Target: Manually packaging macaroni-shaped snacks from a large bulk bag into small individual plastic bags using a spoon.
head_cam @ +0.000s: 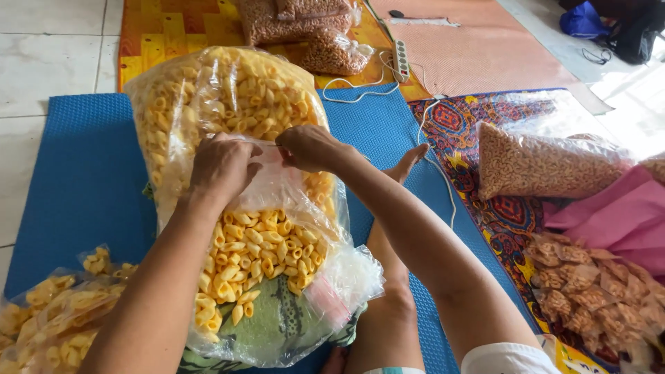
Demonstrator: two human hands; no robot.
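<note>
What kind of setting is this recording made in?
Probably a home floor used for packing snacks. The person sits on a blue mat over a tiled floor, both hands at a large bag of yellow snacks, with small filled packets and a power strip nearby.

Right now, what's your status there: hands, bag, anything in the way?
Left hand and right hand both pinching the clear plastic bag of yellow shell snacks. Big snack sack behind. Nothing blocking.

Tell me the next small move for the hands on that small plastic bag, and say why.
Probably pull the small plastic bag's mouth wider. The left hand and right hand both pinch its top edge above the big bag of yellow snacks, and the small bag looks flat and unfilled, while filled small packs lie at lower left.
</note>
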